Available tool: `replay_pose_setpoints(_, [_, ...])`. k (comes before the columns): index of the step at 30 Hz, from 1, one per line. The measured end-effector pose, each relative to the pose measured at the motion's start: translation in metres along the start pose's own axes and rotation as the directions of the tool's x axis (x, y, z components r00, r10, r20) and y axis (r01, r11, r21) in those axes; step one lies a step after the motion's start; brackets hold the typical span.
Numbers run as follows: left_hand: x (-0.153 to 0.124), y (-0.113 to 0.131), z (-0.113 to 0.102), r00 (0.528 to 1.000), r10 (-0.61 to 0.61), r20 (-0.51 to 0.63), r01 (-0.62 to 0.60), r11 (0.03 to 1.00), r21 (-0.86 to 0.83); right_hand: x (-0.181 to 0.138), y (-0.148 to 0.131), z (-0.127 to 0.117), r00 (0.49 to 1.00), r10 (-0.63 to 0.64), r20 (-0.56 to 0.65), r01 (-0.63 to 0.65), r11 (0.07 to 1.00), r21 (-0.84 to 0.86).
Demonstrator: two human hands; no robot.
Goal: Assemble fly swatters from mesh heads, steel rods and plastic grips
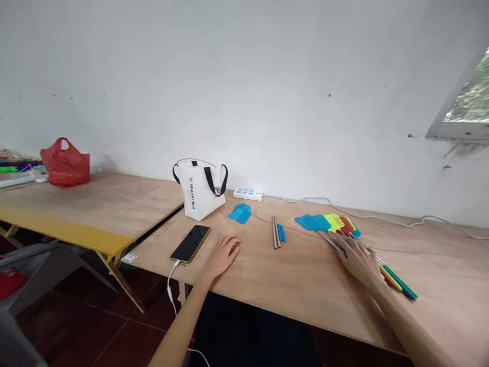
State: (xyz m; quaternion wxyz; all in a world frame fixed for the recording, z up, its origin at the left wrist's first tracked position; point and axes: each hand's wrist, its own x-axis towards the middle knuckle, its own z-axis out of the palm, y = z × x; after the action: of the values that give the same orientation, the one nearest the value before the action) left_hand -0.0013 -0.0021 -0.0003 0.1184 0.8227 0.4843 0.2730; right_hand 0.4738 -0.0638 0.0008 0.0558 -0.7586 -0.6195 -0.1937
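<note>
Right hand was found palm down across the metal shafts of the overlapped fly swatters, at the right of the surface; fingers were spread, but whether any shaft was gripped could not be told. Left hand was laid loosely open on the surface beside the phone, with nothing seen held. Between the hands, two metal tubes and two blue grips were placed side by side; a loose blue head was noted near the white bag.

Handling, as judged: shafts were best steadied by light, even pressure, since the thin heads could be bent or fanned apart by a sideways push. Coloured handles were best kept aligned.

Not resolved: mid-shafts were covered by the right hand, rear heads were overlapped, so no firm count was made. Lettering on the loose head was illegible. The window was cut off by the right edge.
</note>
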Motion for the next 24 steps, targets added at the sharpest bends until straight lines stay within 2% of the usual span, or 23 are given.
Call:
replay_pose_setpoints(3, [0.000,-0.001,0.001,1.000,0.005,-0.002,-0.005,1.000,0.007,0.003,0.005,0.013,0.987,0.148,0.057,-0.151,0.986,0.063])
replay_pose_setpoints(6, [0.000,-0.002,0.001,1.000,0.012,-0.007,-0.012,1.000,0.009,0.004,0.020,0.021,0.943,0.302,0.139,-0.316,0.944,0.093])
replay_pose_setpoints(8, [0.000,-0.001,0.000,1.000,0.013,-0.008,-0.013,1.000,0.004,0.005,0.033,0.022,0.913,0.356,0.201,-0.385,0.915,0.125])
replay_pose_setpoints(11, [0.000,0.001,-0.001,1.000,0.001,-0.009,-0.001,1.000,-0.003,0.007,0.046,0.017,0.894,0.349,0.282,-0.406,0.896,0.178])
replay_pose_setpoints(13, [0.000,0.002,-0.001,1.000,-0.004,-0.004,0.004,1.000,0.001,0.007,0.049,0.013,0.889,0.353,0.290,-0.414,0.891,0.185])
replay_pose_setpoints(17, [0.000,0.003,-0.002,1.000,-0.002,0.001,0.002,1.000,0.004,0.007,0.043,0.007,0.876,0.395,0.277,-0.452,0.873,0.184])
replay_pose_setpoints(21, [0.001,0.002,-0.002,1.000,0.000,-0.002,0.000,1.000,0.007,0.005,0.038,0.002,0.885,0.389,0.255,-0.441,0.876,0.194])
replay_pose_setpoints(24, [0.000,0.004,-0.003,1.000,-0.002,0.002,0.002,1.000,0.016,0.003,0.037,-0.002,0.912,0.373,0.169,-0.396,0.908,0.135])
